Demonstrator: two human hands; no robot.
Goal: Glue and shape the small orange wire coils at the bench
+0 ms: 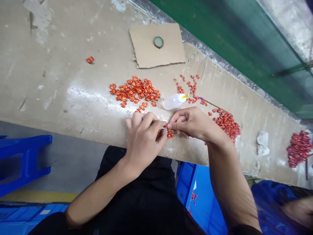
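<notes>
At the table's near edge, my left hand (144, 138) is closed, with thumb and index finger around a small orange-red striped piece (159, 132). My right hand (193, 122) meets it from the right, thumb and forefinger pinched at another small red-orange piece (165, 126). More striped pieces (170, 133) lie beneath the fingertips, partly covered. Just beyond the hands, a translucent squeeze bottle (174, 101) with a yellow tip lies on its side. A loose pile of orange striped pieces (138, 89) spreads left of the bottle.
Smaller red pieces (193, 88) and a denser red heap (227, 124) lie to the right. A bottle cap (158, 41) rests on a cardboard sheet (143, 57). Blue bins (202, 192) stand below the table, a blue stool (26, 153) at left. Another person's arm (299, 210) shows at lower right.
</notes>
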